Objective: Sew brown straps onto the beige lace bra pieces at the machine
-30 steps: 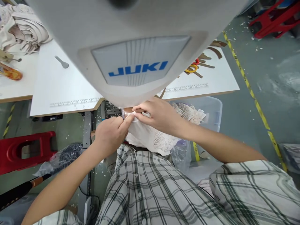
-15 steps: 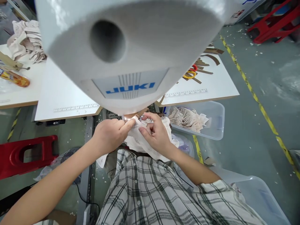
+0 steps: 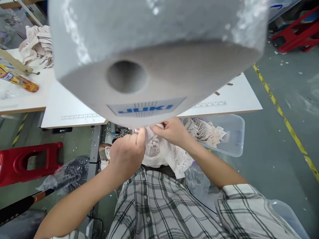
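Both hands work at a white lace garment piece [image 3: 159, 154], which hangs in loose folds over my lap. My left hand [image 3: 128, 149] is closed, thumb and fingers pinching the cloth's upper left edge under the machine. To its right, my right hand [image 3: 171, 131] also grips the cloth, thumb against fingers, near the front of the machine. Directly above the fingertips looms the grey head of a JUKI sewing machine [image 3: 149, 79]; it hides the needle area and part of the cloth.
White table tops with printed rulers [image 3: 81, 116] lie on both sides. A clear plastic bin [image 3: 235, 136] with stacked pale fabric pieces stands right. Fabric is piled [image 3: 38, 44] at the back left, near an orange bottle [image 3: 21, 79]. A red stool [image 3: 30, 162] stands left.
My right hand has moved forward and right and now grips the cloth by the machine. My left hand has turned, its back facing me. More lace shows, and the view has shifted.
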Motion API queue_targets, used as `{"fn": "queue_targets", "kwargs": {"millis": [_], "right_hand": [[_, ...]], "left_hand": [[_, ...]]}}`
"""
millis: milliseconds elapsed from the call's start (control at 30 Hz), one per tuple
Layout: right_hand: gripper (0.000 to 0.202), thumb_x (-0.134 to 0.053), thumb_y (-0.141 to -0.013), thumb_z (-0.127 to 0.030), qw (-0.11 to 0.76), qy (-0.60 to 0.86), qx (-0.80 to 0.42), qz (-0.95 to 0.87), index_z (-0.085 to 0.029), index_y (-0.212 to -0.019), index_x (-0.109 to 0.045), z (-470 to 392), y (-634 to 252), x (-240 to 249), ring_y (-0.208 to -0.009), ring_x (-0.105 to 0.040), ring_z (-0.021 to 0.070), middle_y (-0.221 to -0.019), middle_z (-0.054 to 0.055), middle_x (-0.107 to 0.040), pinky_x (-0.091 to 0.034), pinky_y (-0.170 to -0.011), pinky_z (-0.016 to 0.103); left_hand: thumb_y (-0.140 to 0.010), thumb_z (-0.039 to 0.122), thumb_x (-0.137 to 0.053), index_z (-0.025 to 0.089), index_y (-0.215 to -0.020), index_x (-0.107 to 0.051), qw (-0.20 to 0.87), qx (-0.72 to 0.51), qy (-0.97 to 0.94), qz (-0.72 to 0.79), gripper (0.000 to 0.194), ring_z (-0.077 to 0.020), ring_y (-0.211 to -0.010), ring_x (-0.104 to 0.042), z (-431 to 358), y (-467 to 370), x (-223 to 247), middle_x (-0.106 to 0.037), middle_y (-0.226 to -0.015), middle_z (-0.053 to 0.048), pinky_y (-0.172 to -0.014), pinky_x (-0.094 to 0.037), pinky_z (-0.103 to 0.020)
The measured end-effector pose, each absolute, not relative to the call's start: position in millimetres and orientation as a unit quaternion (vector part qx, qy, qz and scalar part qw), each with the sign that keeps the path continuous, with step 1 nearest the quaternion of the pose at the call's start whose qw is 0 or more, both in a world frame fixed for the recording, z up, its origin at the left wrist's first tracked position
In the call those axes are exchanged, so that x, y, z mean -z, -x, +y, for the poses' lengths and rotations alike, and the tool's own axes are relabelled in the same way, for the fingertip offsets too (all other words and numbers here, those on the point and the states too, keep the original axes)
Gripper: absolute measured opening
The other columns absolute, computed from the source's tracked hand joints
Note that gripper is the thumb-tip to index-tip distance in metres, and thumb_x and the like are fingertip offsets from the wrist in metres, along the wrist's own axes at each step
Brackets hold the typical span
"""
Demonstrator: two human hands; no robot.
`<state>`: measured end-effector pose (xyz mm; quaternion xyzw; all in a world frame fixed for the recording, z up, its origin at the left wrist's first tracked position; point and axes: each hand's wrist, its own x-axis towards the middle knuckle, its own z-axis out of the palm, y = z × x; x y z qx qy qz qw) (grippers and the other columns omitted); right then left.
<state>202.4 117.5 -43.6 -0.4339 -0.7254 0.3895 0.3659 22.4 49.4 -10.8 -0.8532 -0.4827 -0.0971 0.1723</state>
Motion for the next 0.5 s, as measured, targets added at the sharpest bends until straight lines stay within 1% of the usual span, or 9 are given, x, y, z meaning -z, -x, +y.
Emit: {"fn": "queue_targets", "kwargs": {"millis": [67, 167, 300, 367, 500], "right_hand": [[0.024, -0.056, -0.078, -0.018, 0.373, 0.418, -0.409, -0.72, -0.017, -0.095, -0.074, 122.6, -202.3, 41.8, -0.103, -0.064, 0.0214, -0.113, 0.005, -0.068, -0.055, -0.083, 0.03], [0.023, -0.056, -0.077, -0.018, 0.375, 0.403, -0.421, -0.721, -0.018, -0.092, -0.074, 126.8, -202.3, 39.5, -0.109, -0.064, 0.0226, -0.123, 0.006, -0.065, -0.054, -0.087, 0.032], [0.028, -0.057, -0.077, -0.018, 0.363, 0.4, -0.434, -0.721, -0.02, -0.098, -0.075, 128.1, -203.2, 37.5, -0.116, -0.061, 0.0248, -0.122, 0.005, -0.067, -0.056, -0.086, 0.033], [0.029, -0.058, -0.077, -0.019, 0.36, 0.404, -0.442, -0.715, -0.021, -0.1, -0.075, 128.1, -203.7, 36.5, -0.115, -0.062, 0.0245, -0.121, 0.005, -0.066, -0.057, -0.083, 0.033], [0.026, -0.057, -0.077, -0.02, 0.356, 0.401, -0.457, -0.71, -0.019, -0.097, -0.074, 128.9, -204.2, 34.2, -0.107, -0.064, 0.0216, -0.128, 0.006, -0.063, -0.057, -0.077, 0.029]], "left_hand": [[-0.091, 0.015, -0.05, 0.009, -0.111, -0.063, 0.169, 0.095, 0.852, -0.487, 0.024, -0.0136, -0.047, -0.048, 50.5, -22.6, 10.1, -0.051, -0.053, 0.003, -0.044, -0.025, -0.03], [-0.091, 0.015, -0.05, 0.01, -0.107, -0.063, 0.161, 0.099, 0.853, -0.487, 0.022, -0.0136, -0.046, -0.047, 51.5, -21.3, 9.5, -0.05, -0.052, 0.002, -0.044, -0.024, -0.03], [-0.091, 0.015, -0.049, 0.012, -0.103, -0.063, 0.147, 0.105, 0.855, -0.486, 0.018, -0.0139, -0.047, -0.047, 51.3, -19.9, 10.0, -0.052, -0.053, 0.002, -0.045, -0.024, -0.031], [-0.091, 0.015, -0.049, 0.014, -0.102, -0.062, 0.144, 0.103, 0.854, -0.489, 0.017, -0.014, -0.048, -0.047, 50.9, -20.1, 10.3, -0.052, -0.054, 0.002, -0.045, -0.024, -0.031], [-0.091, 0.015, -0.05, 0.014, -0.105, -0.061, 0.143, 0.103, 0.851, -0.495, 0.018, -0.0144, -0.046, -0.045, 50.9, -21.1, 10.0, -0.05, -0.052, 0.002, -0.045, -0.022, -0.03]]}}
